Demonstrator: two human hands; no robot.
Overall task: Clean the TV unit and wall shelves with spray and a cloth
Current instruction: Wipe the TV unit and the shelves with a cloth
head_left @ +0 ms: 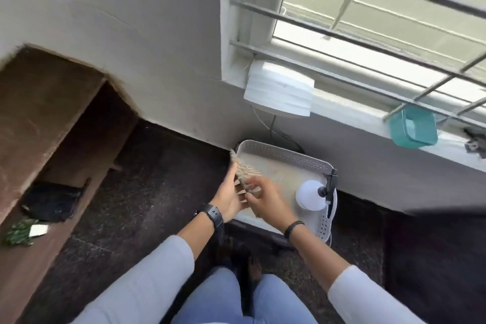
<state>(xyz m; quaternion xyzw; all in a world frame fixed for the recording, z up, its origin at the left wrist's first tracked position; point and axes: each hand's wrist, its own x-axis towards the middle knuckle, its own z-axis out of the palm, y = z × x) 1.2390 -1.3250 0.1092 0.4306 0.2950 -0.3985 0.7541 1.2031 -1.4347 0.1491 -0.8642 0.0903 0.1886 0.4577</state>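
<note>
Beige and loosely woven, a cloth (243,169) is held up between a person's two hands above the near left corner of a pale perforated plastic tray (289,155) that sits on the dark speckled floor (157,192) at the foot of a white wall (131,34). The left hand (230,197), a black watch (213,214) on its wrist, has its grip on the cloth's left edge, fingers lying along the fabric; the right hand (268,198), a dark band (293,229) on its wrist, pinches the cloth's lower edge, though motion blur hides the exact lie of its fingers. A white spray bottle (311,194) with a black trigger head lies on its side inside the tray, toward the right wall, well apart from the cloth. Pale sleeves and light blue trousers fill the bottom of the view. Wooden shelves (52,126) of a brown unit run along the left, with a black object (52,201), a bit of greenery (17,234) and a small white card (39,230) on one of them. Above the tray, a white box (280,89) hangs at the corner of a barred window (368,8), cables trailing down the wall behind the tray. A teal plastic tub (413,127) stands on the window ledge farther right.
</note>
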